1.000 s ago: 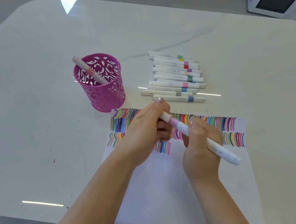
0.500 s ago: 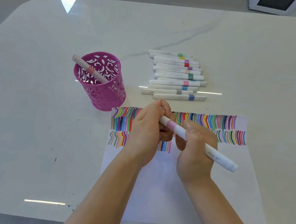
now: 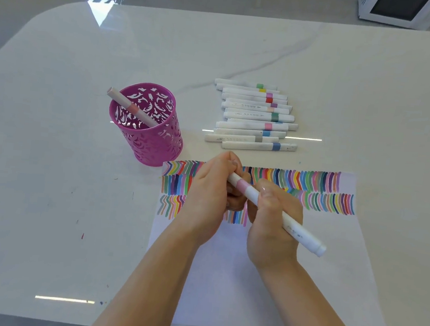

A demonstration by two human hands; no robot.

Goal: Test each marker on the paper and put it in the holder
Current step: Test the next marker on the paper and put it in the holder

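Over paper [image 3: 222, 295], right grip [image 3: 273, 229] round marker [image 3: 304, 235].

Table [image 3: 49, 178]: white, glossy, faint grey veining; rounded far corners; bright strips of light mirrored in it
Holder [image 3: 157, 146]: pink cut-out cup, upright on the table; left of the markers; base just beside the paper's far left corner
Markers [image 3: 249, 125]: white barrels with coloured bands; lying side by side in a row beyond the paper
Paper [image 3: 223, 282]: white sheet, flat near the table's near edge; rows of coloured strokes across its far part
Ink specks [image 3: 82, 236]: small marks on the table left of the paper
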